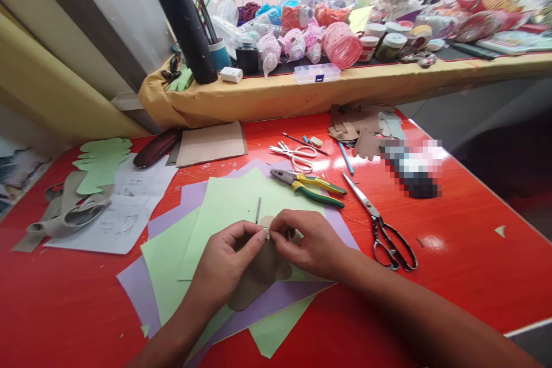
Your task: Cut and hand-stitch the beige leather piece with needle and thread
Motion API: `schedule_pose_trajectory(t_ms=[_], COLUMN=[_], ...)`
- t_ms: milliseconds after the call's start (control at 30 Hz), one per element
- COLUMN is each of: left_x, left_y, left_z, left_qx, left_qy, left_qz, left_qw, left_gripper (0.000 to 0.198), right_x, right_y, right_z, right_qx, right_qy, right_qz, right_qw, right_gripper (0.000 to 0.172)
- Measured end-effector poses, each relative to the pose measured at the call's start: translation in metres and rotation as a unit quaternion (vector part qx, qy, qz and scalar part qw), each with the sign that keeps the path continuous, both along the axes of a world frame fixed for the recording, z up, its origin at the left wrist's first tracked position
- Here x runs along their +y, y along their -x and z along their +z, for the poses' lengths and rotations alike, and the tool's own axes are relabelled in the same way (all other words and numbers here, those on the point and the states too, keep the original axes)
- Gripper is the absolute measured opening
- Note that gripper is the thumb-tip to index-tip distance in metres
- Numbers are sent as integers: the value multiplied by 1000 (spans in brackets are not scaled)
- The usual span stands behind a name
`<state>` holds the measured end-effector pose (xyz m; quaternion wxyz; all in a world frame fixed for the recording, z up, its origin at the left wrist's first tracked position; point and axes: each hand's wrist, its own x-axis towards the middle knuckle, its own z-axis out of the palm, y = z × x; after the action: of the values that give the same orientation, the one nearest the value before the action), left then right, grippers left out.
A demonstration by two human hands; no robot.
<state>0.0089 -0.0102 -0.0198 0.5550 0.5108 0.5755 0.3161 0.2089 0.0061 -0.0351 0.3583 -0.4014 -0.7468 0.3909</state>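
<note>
My left hand [228, 256] and my right hand [304, 241] meet fingertip to fingertip over a stack of paper. Both are closed in a pinch around a small pale bit, too small and covered to name. Beneath them lies a flat grey-brown cut-out piece [252, 284], partly hidden by my hands. A thin grey rod [259, 210] lies just beyond my left fingertips. Under all this are light green sheets [224, 201] and purple sheets [135, 287]. Pliers with green and yellow handles [284, 176] rest on the far side of the stack.
Large scissors [374, 215] lie right of the stack, white-handled scissors [297, 155] behind it. Brown cut-outs [366, 126] sit at the back right. Green glove-shaped pieces [101, 164] and a drawn-on sheet [129, 207] are left. A crowded ledge [259, 92] borders the red table [466, 253].
</note>
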Motion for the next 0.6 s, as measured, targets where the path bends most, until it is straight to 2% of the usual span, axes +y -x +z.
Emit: schedule_pose_trajectory(t_ms=[167, 400, 500, 600], left_x=[4, 4, 4, 4], left_y=[4, 5, 3, 3], left_z=[-2, -7, -3, 0], left_qx=[0, -5, -11, -5], left_qy=[36, 22, 18, 5], left_qz=[-12, -3, 0, 5], left_qw=[999, 1000, 1000, 1000], left_gripper=[45, 43, 44, 45], right_x=[-1, 2, 6, 4], right_y=[0, 1, -7, -27], right_z=[2, 6, 14, 23], right_qx=[-29, -42, -37, -51], right_qy=[-14, -49, -69, -73], right_qz=[-10, -10, -39, -87], right_qw=[999, 998, 996, 992], right_gripper=[6, 4, 8, 11])
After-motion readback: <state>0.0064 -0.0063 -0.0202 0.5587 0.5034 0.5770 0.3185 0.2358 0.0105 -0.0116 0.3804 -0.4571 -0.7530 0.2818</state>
